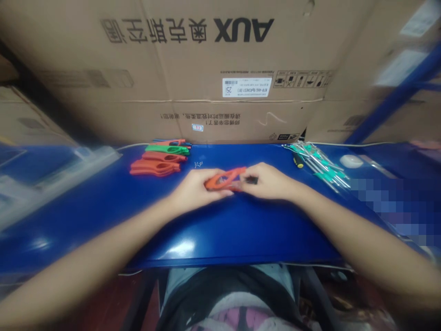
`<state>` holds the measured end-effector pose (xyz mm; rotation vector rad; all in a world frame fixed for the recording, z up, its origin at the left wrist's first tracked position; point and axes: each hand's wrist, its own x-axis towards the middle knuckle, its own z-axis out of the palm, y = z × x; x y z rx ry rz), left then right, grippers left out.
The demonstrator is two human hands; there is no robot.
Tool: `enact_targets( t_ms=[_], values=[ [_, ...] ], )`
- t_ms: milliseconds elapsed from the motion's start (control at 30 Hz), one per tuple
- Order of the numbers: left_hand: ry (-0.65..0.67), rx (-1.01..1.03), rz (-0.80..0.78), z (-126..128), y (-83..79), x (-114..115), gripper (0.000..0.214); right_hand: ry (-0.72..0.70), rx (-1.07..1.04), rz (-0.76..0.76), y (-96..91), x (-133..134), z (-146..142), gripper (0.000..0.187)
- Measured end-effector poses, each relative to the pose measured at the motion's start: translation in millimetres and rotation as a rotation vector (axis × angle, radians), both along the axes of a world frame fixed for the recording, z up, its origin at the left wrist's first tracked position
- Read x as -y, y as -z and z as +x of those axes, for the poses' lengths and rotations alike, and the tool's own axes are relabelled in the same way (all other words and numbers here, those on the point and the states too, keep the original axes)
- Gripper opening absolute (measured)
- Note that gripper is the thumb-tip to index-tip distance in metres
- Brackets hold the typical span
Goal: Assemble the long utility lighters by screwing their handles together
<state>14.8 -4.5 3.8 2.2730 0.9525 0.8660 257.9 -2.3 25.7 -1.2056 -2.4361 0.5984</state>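
Over the middle of the blue table, my left hand (198, 187) is wrapped round one end of an orange plastic handle (220, 181) that has a long oval opening. At its other end the fingers of my right hand (263, 181) are closed in a pinch. A small dark patch shows by those right fingers; I cannot make out what it is. To the left of my hands lies a stack of similar handles (156, 166), orange and red, with a green handle (167, 149) and some blue behind.
Metal rods with teal parts (319, 163) lie in a pile at the right, beside a black-and-yellow tool handle (298, 160). A round white object (351, 161) sits further right. Large cardboard (193, 59) stands along the back of the blue table (213, 230). Clear plastic (76, 184) lies at left.
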Motion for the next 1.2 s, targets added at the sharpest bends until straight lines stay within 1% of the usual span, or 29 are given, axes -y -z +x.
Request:
enact_targets(
  t_ms=[67, 133, 200, 233, 300, 367, 433, 500, 667, 833, 933, 1033, 1133, 1200],
  values=[
    [-0.094, 0.055, -0.106, 0, 1.0, -4, 0.053, 0.03, 0.01, -0.065, 0.3, -7, 5, 0.037],
    [-0.177, 0.117, -0.169, -1, 4.2, -10, 0.053, 0.048, -0.003, -0.138, 0.7, -13, 9, 0.03],
    [-0.235, 0.146, -0.154, -3, 9.5, -17, 0.045, 0.046, -0.012, -0.192, 0.6, -17, 11, 0.024],
    [-0.254, 0.129, -0.132, -5, 12.7, -21, 0.04, 0.039, 0.0, -0.208, 0.2, -17, 11, 0.024],
    [-0.244, 0.022, -0.122, -8, 18.4, -26, 0.037, 0.024, 0.056, -0.219, -1.1, -16, 11, 0.025],
    [-0.183, -0.124, -0.139, -11, 21.8, -29, 0.036, 0.019, 0.124, -0.216, -2.9, -13, 9, 0.025],
    [-0.118, -0.228, -0.138, -12, 22.0, -28, 0.036, 0.03, 0.167, -0.21, -4.7, -10, 7, 0.025],
    [-0.094, -0.272, -0.128, -11, 20.3, -25, 0.039, 0.045, 0.186, -0.197, -5.7, -8, 6, 0.025],
    [-0.083, -0.277, -0.134, -7, 15.8, -22, 0.047, 0.041, 0.181, -0.149, -4.4, -5, 5, 0.027],
    [-0.074, -0.307, -0.134, -6, 10.8, -18, 0.04, 0.044, 0.191, -0.091, -3.6, -6, 4, 0.024],
    [-0.092, -0.318, -0.147, -9, 3.3, -18, 0.037, 0.066, 0.14, -0.064, -4.9, -7, 5, 0.021],
    [-0.111, -0.396, -0.189, -18, -7.2, -21, 0.033, 0.063, 0.11, -0.088, -6.2, -8, 9, 0.025],
    [-0.182, -0.503, -0.185, -27, -16.3, -26, 0.028, 0.013, 0.132, -0.126, -6.6, -7, 10, 0.025],
    [-0.234, -0.514, -0.166, -32, -19.0, -30, 0.028, -0.042, 0.14, -0.143, -6.4, -6, 10, 0.025]
  ],
)
